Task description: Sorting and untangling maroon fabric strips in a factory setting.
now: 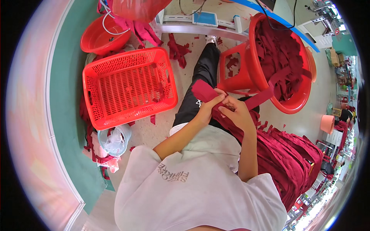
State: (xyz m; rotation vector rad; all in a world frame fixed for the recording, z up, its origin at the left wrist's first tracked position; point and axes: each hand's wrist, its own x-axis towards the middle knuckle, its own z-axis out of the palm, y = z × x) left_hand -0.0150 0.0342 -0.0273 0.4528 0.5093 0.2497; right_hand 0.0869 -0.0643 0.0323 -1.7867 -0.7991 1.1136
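Beige floor [154,133] strewn with dark red scraps, green wall band at the left. Big red tub [283,61] at upper right, brimming with dark red fabric strips, tilted against a red stool [235,71]. Red slatted basket [129,86] at left, nearly bare inside, well apart from both hands. Heaped pile of dark red strips [289,158] at lower right, spilling over the lap just below the right arm. Red round basin [98,36] at upper left. Between the hands, one dark red strip [266,94], long axis running from the tub's rim down and leftward to the lap, its near end folded into a flat pad [204,91]. Left hand [210,106] closed on that folded pad, fingers pinching from beneath. Right hand [235,109] touching the left, fingers curled shut on the strip just where it leaves the fold. Strip's free length off to the right, toward the tub, so nearer the right hand.
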